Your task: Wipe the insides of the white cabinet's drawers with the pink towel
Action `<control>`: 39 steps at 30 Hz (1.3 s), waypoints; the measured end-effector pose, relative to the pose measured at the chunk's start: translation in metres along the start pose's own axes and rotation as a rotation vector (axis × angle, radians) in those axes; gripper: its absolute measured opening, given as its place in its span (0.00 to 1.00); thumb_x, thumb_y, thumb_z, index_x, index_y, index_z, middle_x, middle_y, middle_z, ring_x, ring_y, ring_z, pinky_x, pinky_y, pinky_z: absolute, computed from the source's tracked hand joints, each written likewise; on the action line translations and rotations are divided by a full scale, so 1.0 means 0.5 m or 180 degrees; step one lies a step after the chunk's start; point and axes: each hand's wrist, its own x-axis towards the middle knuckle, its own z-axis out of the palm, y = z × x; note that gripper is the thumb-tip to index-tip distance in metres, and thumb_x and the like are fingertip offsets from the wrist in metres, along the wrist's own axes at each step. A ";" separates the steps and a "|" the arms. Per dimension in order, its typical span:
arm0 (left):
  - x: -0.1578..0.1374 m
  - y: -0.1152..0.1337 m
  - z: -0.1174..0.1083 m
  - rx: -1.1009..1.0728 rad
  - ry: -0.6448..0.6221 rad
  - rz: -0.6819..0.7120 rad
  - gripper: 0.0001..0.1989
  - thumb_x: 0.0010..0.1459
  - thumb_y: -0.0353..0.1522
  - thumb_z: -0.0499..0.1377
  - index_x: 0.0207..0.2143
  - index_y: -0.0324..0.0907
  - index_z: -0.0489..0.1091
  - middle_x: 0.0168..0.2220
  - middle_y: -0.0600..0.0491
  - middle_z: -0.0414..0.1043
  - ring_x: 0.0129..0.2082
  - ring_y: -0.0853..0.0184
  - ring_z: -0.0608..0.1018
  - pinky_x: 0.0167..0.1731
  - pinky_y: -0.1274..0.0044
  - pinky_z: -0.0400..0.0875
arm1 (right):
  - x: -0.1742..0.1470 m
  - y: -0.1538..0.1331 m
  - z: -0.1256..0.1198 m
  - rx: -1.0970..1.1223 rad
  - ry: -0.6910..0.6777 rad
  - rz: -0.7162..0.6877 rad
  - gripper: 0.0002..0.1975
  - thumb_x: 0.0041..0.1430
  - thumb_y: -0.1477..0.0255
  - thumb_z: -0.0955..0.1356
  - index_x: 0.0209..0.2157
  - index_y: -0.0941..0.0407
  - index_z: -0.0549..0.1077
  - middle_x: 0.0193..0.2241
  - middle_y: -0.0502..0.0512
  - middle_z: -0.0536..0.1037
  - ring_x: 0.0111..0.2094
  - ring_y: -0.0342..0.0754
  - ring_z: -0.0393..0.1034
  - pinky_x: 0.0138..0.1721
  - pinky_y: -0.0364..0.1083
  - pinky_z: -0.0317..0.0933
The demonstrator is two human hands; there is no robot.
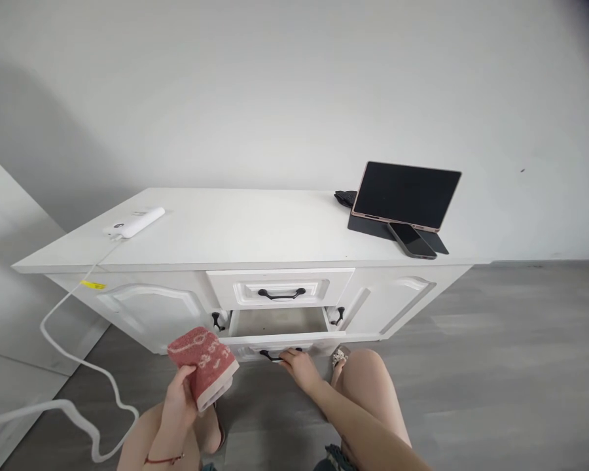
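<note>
Pale grey wall (255, 98) fills the background on my head-camera feed, with a white sideboard set against it whose tabletop (235, 226) carries a few devices. Starting at the left, I see a white cable (65, 404) looping down towards the floor (495, 340) from a white power bank (137, 222) on the tabletop, a yellow tag (93, 285) showing along its run. Next comes my left grip (179, 399), closed around the lower left part of a folded red towel (203, 363) with pale lettering and a pale border; the towel is held up in front of the sideboard, to the left of the pulled-out lower drawer (287, 339). Above that, the upper drawer (230, 288) sits closed. My right grip (302, 367) has its fingers over the right part of the lower drawer's black handle (269, 355); how tightly they close, I can't tell. Farther right, a dark woven item (345, 197) lies just behind a tablet (407, 196) propped on its dark stand, with a smartphone (412, 241) resting partly on that stand.
</note>
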 end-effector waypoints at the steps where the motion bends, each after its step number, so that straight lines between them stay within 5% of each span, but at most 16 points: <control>1: -0.001 0.000 0.002 -0.0087 -0.0064 -0.0102 0.11 0.44 0.27 0.58 0.33 0.41 0.72 0.27 0.54 0.78 0.25 0.64 0.78 0.25 0.74 0.75 | 0.011 0.004 -0.003 0.0123 0.0043 0.0046 0.13 0.62 0.71 0.62 0.44 0.53 0.76 0.42 0.54 0.79 0.43 0.51 0.73 0.44 0.45 0.64; 7: 0.007 -0.023 0.018 0.0035 -0.0346 -0.0205 0.15 0.43 0.28 0.64 0.37 0.45 0.72 0.32 0.54 0.80 0.29 0.62 0.80 0.29 0.73 0.76 | 0.085 0.026 -0.019 0.0444 0.0144 0.0476 0.11 0.58 0.73 0.66 0.40 0.56 0.79 0.39 0.56 0.81 0.38 0.50 0.75 0.42 0.43 0.64; 13: 0.025 -0.055 0.042 0.0273 -0.0209 -0.0196 0.17 0.37 0.26 0.68 0.33 0.43 0.72 0.26 0.55 0.79 0.23 0.62 0.80 0.24 0.74 0.76 | 0.145 0.045 -0.029 0.0473 0.0074 0.0639 0.10 0.55 0.72 0.67 0.37 0.54 0.80 0.36 0.55 0.82 0.38 0.52 0.76 0.41 0.45 0.65; 24: 0.028 -0.090 0.079 0.0296 -0.0511 -0.0312 0.18 0.35 0.28 0.71 0.31 0.40 0.72 0.27 0.52 0.79 0.25 0.62 0.80 0.26 0.75 0.76 | 0.198 0.065 -0.046 0.0512 0.0094 0.0836 0.08 0.53 0.72 0.70 0.35 0.55 0.80 0.34 0.56 0.82 0.39 0.51 0.75 0.40 0.43 0.64; 28: 0.024 -0.105 0.099 0.0196 -0.0557 -0.0277 0.17 0.38 0.26 0.69 0.34 0.39 0.72 0.29 0.49 0.80 0.26 0.60 0.81 0.28 0.72 0.77 | 0.168 0.040 -0.023 0.0485 0.0327 0.0841 0.13 0.57 0.74 0.66 0.44 0.56 0.76 0.43 0.58 0.79 0.43 0.51 0.73 0.45 0.45 0.63; 31: 0.015 -0.111 0.107 0.0133 -0.0631 -0.0215 0.15 0.41 0.24 0.67 0.35 0.38 0.72 0.30 0.48 0.80 0.28 0.60 0.81 0.31 0.71 0.77 | 0.120 0.007 0.016 0.0604 0.0543 0.0817 0.26 0.55 0.78 0.66 0.57 0.56 0.65 0.59 0.63 0.64 0.43 0.50 0.73 0.44 0.47 0.65; 34: -0.009 -0.098 0.101 0.0095 -0.0682 -0.0197 0.14 0.44 0.22 0.66 0.36 0.37 0.73 0.30 0.48 0.80 0.29 0.61 0.81 0.32 0.72 0.77 | 0.057 -0.023 0.042 0.1067 0.0797 0.0715 0.35 0.50 0.82 0.66 0.61 0.53 0.58 0.64 0.64 0.53 0.41 0.50 0.73 0.42 0.49 0.65; 39: -0.067 -0.052 0.060 -0.0203 -0.0769 -0.0324 0.13 0.49 0.24 0.64 0.40 0.39 0.73 0.31 0.49 0.80 0.29 0.61 0.81 0.32 0.70 0.77 | -0.084 -0.055 -0.016 0.2749 0.0872 0.0934 0.19 0.52 0.75 0.68 0.48 0.54 0.72 0.49 0.60 0.72 0.33 0.47 0.71 0.40 0.48 0.65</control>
